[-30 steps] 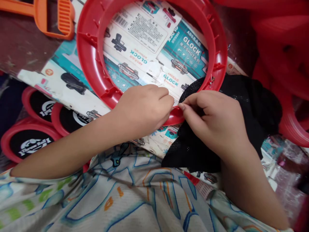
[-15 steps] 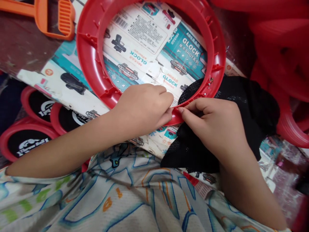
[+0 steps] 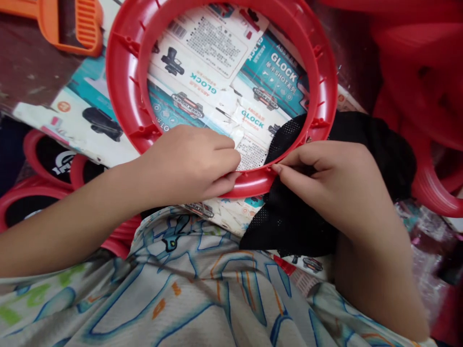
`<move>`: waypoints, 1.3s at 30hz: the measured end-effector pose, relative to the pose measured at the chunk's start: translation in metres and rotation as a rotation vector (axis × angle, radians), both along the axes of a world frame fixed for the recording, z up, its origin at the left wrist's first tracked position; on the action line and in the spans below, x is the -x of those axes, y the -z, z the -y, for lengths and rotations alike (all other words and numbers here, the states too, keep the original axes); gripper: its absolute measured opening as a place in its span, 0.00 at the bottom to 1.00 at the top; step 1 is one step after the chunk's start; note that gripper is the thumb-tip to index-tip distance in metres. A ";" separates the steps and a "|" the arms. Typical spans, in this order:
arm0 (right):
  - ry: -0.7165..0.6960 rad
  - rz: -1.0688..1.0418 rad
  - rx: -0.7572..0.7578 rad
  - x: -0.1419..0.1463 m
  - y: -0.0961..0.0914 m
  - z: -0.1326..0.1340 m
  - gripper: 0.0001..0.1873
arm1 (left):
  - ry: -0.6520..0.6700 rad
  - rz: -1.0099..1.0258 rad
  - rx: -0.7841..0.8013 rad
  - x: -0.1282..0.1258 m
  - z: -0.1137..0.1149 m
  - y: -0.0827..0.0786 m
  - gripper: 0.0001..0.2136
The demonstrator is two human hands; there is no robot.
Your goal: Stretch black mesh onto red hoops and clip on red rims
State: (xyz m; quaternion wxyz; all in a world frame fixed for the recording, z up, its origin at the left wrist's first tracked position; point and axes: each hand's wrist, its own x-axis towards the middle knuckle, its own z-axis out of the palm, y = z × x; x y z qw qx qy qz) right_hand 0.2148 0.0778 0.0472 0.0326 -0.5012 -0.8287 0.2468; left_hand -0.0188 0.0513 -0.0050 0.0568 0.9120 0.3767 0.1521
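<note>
A red plastic ring (image 3: pixel 125 91) with small ribs and posts along its channel fills the upper middle of the head view. My left hand (image 3: pixel 191 164) is closed on the ring's near edge, its fingers curled over the rim. To its right, my right hand (image 3: pixel 325 178) pinches the same rim between thumb and forefinger; whether something small is in the pinch is hidden. Black mesh fabric (image 3: pixel 289 221) lies beneath my right hand and runs under the right part of the ring.
Printed cardboard (image 3: pixel 220 72) lies under the ring. An orange plastic part (image 3: pixel 90 48) sits at the top left. Red-rimmed black discs (image 3: pixel 47 161) are piled at the left. More red rings (image 3: pixel 427 168) stack at the right, above clear plastic wrapping (image 3: pixel 430 250).
My left hand has slid left and slightly down along the rim, away from my right hand. The ring's near edge sits slightly lower in view; my right hand keeps its pinch.
</note>
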 end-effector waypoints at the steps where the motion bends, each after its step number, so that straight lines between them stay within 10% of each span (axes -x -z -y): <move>1: 0.017 0.005 0.005 0.002 0.002 0.001 0.09 | -0.008 0.000 -0.002 0.002 0.001 0.000 0.15; 9: 0.057 0.072 -0.004 0.013 0.005 0.006 0.11 | -0.130 -0.109 -0.069 -0.016 0.010 -0.015 0.18; 16: 0.020 -0.024 -0.004 0.005 -0.006 0.004 0.09 | -0.173 -0.203 0.170 -0.042 0.005 -0.022 0.14; 39: 0.062 -0.020 -0.006 0.016 0.006 0.010 0.09 | -0.014 -0.185 -0.107 0.011 -0.002 -0.004 0.29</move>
